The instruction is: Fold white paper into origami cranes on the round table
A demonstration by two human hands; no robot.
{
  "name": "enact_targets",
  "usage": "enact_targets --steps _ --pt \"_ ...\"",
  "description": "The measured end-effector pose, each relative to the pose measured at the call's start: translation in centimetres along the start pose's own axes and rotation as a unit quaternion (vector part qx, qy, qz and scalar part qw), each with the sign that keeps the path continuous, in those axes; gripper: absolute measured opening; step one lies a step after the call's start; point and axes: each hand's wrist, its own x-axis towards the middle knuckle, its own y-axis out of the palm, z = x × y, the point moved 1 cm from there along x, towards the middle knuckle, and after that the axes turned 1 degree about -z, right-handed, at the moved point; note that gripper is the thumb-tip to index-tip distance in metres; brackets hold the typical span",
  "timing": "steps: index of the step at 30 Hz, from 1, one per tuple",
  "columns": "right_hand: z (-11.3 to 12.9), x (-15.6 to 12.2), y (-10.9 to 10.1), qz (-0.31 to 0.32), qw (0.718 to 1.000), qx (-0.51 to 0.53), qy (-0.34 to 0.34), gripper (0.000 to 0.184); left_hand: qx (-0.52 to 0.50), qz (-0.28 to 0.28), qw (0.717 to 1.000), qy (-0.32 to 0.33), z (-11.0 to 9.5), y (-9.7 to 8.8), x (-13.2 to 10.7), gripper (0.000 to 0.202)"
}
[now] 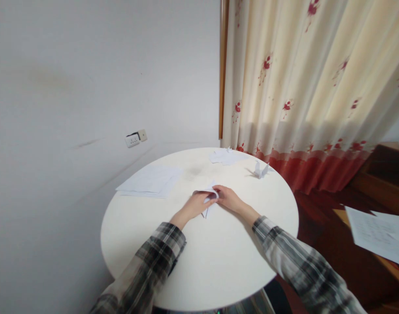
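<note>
A partly folded sheet of white paper (208,212) lies near the middle of the round white table (215,270), one flap curled upward. My left hand (197,204) holds it from the left, with the fingers reaching under the curled flap. On the other side my right hand (229,199) grips the flap's right edge between thumb and fingers. Two narrow points of the paper stick out toward me below the hands. Parts of the folds are hidden by my fingers.
A stack of white paper sheets (150,181) lies at the table's left. A folded paper crane (260,170) stands at the right, and more white paper (224,156) lies at the back edge. Beyond are the wall, a flowered curtain (304,87), and written sheets (376,233) at right.
</note>
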Motion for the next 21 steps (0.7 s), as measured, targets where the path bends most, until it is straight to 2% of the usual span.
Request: enact_targets --steps 8,13,21 --pt "-0.1 0.0 0.1 -0.005 1.0 0.012 0.003 0.041 0.062 -0.021 0.998 -0.002 0.2 0.2 0.2 0.027" --pt "0.1 0.0 0.1 -0.004 1.0 0.014 -0.01 0.033 0.079 -0.012 0.997 -0.007 -0.1 0.1 0.1 0.025" --pt "0.6 0.1 -0.2 0.0 1.0 0.002 -0.012 0.029 0.139 -0.044 0.989 0.005 -1.1 0.1 0.1 0.03"
